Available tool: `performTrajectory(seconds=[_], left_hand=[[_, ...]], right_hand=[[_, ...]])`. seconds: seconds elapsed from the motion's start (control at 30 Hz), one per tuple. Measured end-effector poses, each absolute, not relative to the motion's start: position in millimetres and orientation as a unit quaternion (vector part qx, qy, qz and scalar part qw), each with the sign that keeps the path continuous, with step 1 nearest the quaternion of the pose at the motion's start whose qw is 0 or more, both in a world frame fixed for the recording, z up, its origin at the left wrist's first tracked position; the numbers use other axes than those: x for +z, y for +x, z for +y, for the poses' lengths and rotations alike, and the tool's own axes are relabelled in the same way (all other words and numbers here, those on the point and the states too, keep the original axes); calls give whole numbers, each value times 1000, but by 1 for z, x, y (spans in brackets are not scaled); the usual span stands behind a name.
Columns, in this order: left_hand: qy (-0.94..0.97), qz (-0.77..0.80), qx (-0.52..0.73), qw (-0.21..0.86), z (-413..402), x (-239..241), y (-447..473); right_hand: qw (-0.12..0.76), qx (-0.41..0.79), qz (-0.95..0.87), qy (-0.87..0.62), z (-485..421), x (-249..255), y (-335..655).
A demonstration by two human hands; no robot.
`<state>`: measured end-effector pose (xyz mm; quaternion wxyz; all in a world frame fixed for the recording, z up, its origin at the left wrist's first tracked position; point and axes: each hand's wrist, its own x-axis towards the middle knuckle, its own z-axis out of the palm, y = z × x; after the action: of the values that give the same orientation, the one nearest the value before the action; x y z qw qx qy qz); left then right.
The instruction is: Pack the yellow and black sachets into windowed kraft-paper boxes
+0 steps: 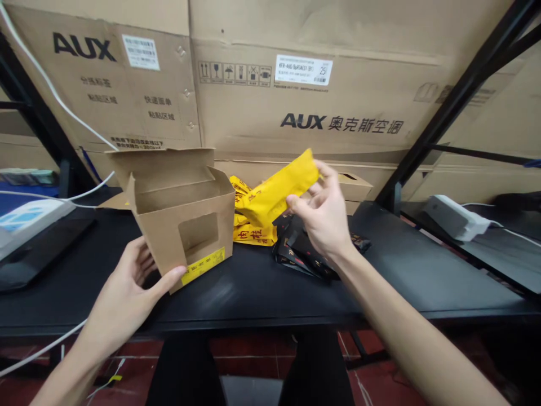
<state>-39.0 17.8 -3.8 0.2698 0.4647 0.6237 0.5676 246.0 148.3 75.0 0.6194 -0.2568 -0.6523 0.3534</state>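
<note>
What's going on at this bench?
Someone is handling packets and a box. The left hand holds a windowed cardboard box, its top flap up. The right hand pinches a yellow packet to the right of the box, outside it. More yellow packets lie beside the box, and black packets lie on the black table below the right hand.
</note>
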Motion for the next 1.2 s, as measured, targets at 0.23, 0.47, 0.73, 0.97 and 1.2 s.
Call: performTrajectory(seconds=[0.23,0.47,0.73,0.97,1.2], left_hand=[[483,639,544,249,17,-5,-39],[512,612,549,247,15,-12,-43],[528,615,539,230,17,-14,-44],[530,632,527,206,18,-12,-42],[534,631,518,219,19,-12,-43]], right_hand=[[621,110,-756,-178,92,154,208],[195,-120,-943,-242,81,198,144],[105,-81,-984,-123,133,196,94],[-207,-85,-903,-368,113,204,65],[-197,207,-876,-390,122,185,76]])
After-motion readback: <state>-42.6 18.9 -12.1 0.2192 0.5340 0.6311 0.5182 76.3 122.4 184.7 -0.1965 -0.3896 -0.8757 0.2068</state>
